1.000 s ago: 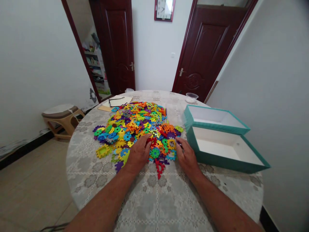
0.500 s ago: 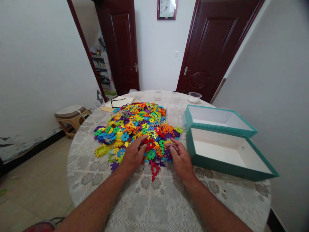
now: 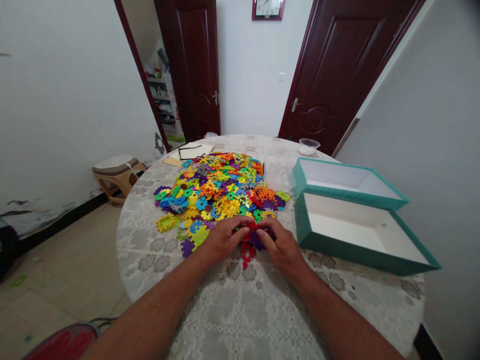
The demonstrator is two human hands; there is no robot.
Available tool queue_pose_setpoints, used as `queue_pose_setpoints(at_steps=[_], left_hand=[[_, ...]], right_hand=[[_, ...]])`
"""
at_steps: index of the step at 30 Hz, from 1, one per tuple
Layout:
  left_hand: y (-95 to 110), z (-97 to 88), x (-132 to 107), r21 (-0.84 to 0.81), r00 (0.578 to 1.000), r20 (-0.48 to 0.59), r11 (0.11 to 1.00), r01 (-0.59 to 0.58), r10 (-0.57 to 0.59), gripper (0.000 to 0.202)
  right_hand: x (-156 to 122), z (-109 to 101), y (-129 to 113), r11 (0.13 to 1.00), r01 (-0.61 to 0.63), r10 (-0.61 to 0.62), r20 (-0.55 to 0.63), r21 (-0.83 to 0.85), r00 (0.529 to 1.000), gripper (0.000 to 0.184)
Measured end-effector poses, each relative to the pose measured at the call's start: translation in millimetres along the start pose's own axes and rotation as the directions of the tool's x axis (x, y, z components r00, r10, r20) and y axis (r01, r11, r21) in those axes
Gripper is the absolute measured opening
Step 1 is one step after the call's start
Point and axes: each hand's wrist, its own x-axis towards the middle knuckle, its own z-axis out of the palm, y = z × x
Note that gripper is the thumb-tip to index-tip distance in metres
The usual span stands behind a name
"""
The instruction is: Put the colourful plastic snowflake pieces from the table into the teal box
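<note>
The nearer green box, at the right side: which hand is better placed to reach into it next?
Probably the right hand: it is closest to the green box, with the left hand farther away. Both seem occupied at a red piece, though.

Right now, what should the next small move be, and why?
Probably a gentle push on the red piece by the right hand while the left hand steadies it: both appear to grip it from opposite sides, near the pile.
</note>
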Motion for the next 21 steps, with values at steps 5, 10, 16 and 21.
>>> queue_pose_setpoints(at_steps=[5, 10, 16, 21], left_hand=[[3, -6.7, 1, 0.060, 0.995, -0.080, 0.997, -0.057, 0.061, 0.030], [23, -65.3, -13, 0.137, 0.934, -0.356, 0.990, 0.025, 0.026, 0.031], [23, -129.4, -74, 0.463, 0.972, -0.221, 0.869, 0.178, -0.081, 0.044], [-5, -99.3, -102, 0.583, 0.967, -0.196, 0.773, 0.250, -0.165, 0.072]], right_hand=[[-1, 0, 6, 0.998, -0.065, 0.065, -0.054, -0.005, 0.996, 0.046], [0, -7, 15, 0.991, -0.088, 0.076, -0.120, -0.105, 0.990, 0.038], [-3, -6, 17, 0.982, -0.127, 0.107, -0.144, -0.139, 0.984, 0.038], [-6, -4, 20, 0.983, -0.153, 0.138, -0.139, -0.102, 0.981, 0.039]])
